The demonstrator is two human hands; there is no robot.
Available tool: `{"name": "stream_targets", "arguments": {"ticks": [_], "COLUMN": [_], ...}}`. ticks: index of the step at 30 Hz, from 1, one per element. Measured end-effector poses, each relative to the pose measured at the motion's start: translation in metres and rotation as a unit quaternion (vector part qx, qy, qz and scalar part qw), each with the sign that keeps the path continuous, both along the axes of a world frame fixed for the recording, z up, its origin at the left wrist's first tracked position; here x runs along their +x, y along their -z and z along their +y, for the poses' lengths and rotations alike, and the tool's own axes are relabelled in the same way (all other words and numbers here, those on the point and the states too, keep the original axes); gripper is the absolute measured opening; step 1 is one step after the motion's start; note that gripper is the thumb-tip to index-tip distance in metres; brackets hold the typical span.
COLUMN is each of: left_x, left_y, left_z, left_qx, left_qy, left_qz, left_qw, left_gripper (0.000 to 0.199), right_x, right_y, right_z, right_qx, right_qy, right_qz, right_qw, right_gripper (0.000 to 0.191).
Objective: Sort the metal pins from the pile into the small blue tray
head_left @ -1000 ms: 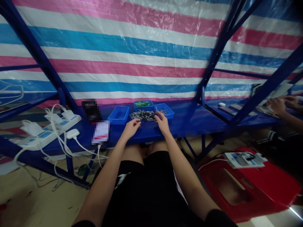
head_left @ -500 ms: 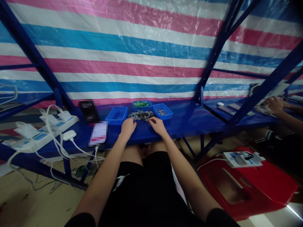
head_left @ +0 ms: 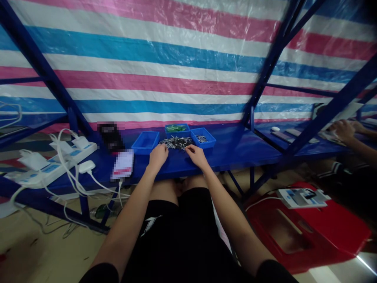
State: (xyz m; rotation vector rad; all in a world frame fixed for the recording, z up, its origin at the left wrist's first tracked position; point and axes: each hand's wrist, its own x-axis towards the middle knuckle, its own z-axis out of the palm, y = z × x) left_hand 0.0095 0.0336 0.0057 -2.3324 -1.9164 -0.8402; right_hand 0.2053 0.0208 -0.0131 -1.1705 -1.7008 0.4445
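Observation:
A heap of small thin metal pieces (head_left: 176, 143), silver and dark, looking like screws or nails, lies on the blue bench. My left hand (head_left: 159, 155) is at the heap's left edge, its fingers curled together. At the right front edge, my right hand (head_left: 196, 155) has thumb and forefinger pinched at the dark pieces. Anything in either pinch is too small to make out. Behind the heap is a blue bin with green contents (head_left: 176, 128). A blue bin with silver pieces (head_left: 203, 138) stands to the right, and an empty-looking blue bin (head_left: 145, 142) to the left.
On the left are a white power strip (head_left: 55, 165) with chargers and cables, a plugged-in phone (head_left: 123, 165) and a dark object (head_left: 111, 137), both pixelated. A red stool (head_left: 312, 228) stands lower right. Another person's hands (head_left: 343, 130) work at the far right.
My left hand has shifted very slightly left along the heap's edge. My right hand remains at the right front edge. The bins have not moved.

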Motion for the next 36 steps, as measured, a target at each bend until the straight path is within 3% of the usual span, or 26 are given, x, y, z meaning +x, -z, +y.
{"name": "stream_targets", "arguments": {"ticks": [3, 6, 9, 17, 22, 29, 36], "left_x": [0.0, -0.001, -0.003, -0.003, -0.001, -0.003, -0.001], "left_y": [0.006, 0.009, 0.008, 0.009, 0.007, 0.005, 0.001], "left_z": [-0.013, -0.021, -0.021, -0.021, -0.023, -0.023, -0.026], "left_qx": [-0.004, -0.066, -0.108, -0.094, -0.091, -0.083, -0.088], "left_qy": [0.075, 0.177, 0.22, 0.217, 0.215, 0.198, 0.242], "left_qz": [-0.121, -0.229, -0.283, -0.248, -0.214, -0.239, -0.218], "left_qw": [0.99, 0.955, 0.927, 0.939, 0.948, 0.947, 0.941], "left_gripper": [0.017, 0.018, 0.022, 0.034, 0.028, 0.029, 0.031], "right_x": [-0.001, -0.003, -0.004, -0.005, -0.004, -0.004, -0.005], "right_y": [-0.003, -0.006, -0.007, -0.007, -0.008, -0.01, -0.006], "right_z": [-0.002, -0.005, -0.006, -0.008, -0.009, -0.012, -0.011], "right_qx": [-0.005, -0.019, -0.024, -0.009, -0.003, -0.002, 0.01], "right_qy": [-0.021, -0.056, -0.09, -0.106, -0.095, -0.127, -0.151], "right_qz": [0.024, 0.028, -0.018, -0.074, -0.067, -0.097, -0.179], "right_qw": [0.999, 0.998, 0.995, 0.992, 0.993, 0.987, 0.972], "right_gripper": [0.024, 0.031, 0.025, 0.02, 0.02, 0.017, 0.016]}}
